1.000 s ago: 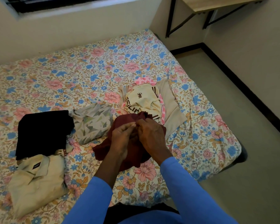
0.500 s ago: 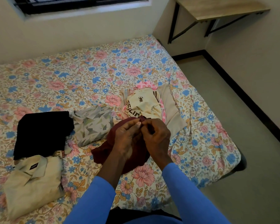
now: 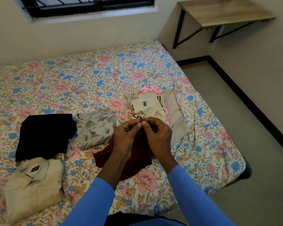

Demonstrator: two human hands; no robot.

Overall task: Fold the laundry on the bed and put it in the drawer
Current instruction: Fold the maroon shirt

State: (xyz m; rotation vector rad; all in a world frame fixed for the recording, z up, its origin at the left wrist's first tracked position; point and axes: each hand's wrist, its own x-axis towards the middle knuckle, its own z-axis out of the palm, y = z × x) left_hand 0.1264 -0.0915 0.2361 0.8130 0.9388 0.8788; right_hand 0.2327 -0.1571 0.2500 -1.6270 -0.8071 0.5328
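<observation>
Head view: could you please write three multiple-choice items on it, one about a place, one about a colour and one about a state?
1. Where does the black garment lie relative to the patterned shirt?
A. Left of it. B. On top of it. C. Right of it.

2. What colour is the held garment?
A. Green. B. Maroon. C. White.

3. How is the held garment gripped?
A. It lies untouched. B. One hand grips it. C. Both hands pinch its top edge.

Answers:
1. A: the black garment lies beside the patterned shirt, on its left.
2. B: the cloth under the hands is dark maroon.
3. C: the fingers of the left hand and the right hand meet on its top edge.
</observation>
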